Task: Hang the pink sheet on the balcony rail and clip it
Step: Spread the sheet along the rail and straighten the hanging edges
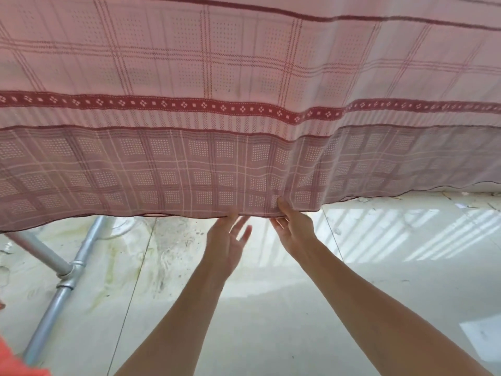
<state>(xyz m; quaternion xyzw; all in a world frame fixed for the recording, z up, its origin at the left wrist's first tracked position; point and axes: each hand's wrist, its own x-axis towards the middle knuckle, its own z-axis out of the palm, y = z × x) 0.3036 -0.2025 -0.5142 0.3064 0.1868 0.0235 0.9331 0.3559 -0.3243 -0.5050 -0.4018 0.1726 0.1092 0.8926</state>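
The pink sheet [244, 85], checked with a dark red patterned band, hangs across the whole upper part of the head view, folded so that a second, darker layer shows below the band. My right hand [291, 229] pinches the sheet's lower hem between thumb and fingers. My left hand [227, 240] is just left of it, fingers spread, fingertips touching the hem's underside and holding nothing. No rail top and no clips are visible.
A grey metal pipe frame [67, 270] with a joint stands at the lower left, partly behind the sheet. Pale floor tiles [271, 308] lie below, with striped shadows at the right. An orange cloth edge [16, 359] shows at the bottom left corner.
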